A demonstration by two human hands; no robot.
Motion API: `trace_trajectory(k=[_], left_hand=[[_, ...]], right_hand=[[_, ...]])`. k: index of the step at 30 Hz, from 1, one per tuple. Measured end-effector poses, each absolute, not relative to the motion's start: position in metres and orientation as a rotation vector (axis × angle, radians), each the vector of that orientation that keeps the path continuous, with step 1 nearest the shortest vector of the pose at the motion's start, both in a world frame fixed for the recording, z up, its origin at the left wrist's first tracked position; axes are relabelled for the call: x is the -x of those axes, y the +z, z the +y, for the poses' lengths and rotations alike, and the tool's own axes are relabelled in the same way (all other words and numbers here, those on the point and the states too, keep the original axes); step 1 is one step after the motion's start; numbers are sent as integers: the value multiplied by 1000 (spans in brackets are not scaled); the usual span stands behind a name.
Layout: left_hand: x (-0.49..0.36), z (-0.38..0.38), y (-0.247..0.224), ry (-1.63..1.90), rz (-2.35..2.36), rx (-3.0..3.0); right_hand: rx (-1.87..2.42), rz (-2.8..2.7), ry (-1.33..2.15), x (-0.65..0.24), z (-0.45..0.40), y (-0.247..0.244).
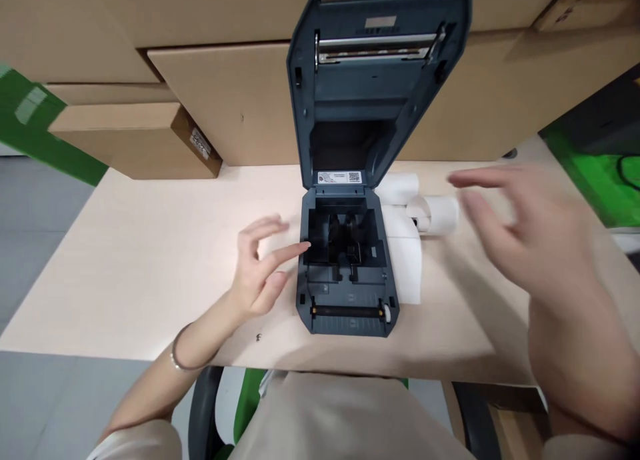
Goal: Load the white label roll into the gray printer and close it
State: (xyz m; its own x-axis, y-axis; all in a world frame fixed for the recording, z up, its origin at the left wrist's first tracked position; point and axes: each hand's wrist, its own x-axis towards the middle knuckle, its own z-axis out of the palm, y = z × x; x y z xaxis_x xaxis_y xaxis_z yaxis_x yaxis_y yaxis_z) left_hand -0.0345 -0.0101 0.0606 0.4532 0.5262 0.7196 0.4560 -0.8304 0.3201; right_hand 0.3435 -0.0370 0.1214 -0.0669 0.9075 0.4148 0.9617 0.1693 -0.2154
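Note:
A dark blue-grey label printer (349, 327) stands on the table, its lid (360, 100) swung up and back. Inside the bay, black roll holders (345, 240) show with no roll on them. My left hand (263, 263) is at the printer's left rim, fingers apart, the index fingertip at the edge. Over the table's right side hovers my right hand (525, 233), blurred, with thumb and fingers spread and nothing between them. Close to its fingertips lies a white paper roll (443, 215). Another white roll (400, 188) and a loose paper strip (406, 267) lie right of the printer.
Large cardboard boxes (240, 107) line the table's back edge behind the raised lid. A smaller flat carton (120, 140) sits at the back left. The pale table (150, 267) ends just before my lap, and chair armrests (203, 407) flank me.

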Motion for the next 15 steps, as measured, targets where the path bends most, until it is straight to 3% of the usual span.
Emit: trace_trajectory(k=[8, 15], left_hand=[[18, 5, 31, 981, 676, -2799], [17, 6, 29, 828, 667, -2768]], right_hand=[[1966, -2453, 350, -350, 78, 78], [2196, -2465, 437, -338, 99, 71]])
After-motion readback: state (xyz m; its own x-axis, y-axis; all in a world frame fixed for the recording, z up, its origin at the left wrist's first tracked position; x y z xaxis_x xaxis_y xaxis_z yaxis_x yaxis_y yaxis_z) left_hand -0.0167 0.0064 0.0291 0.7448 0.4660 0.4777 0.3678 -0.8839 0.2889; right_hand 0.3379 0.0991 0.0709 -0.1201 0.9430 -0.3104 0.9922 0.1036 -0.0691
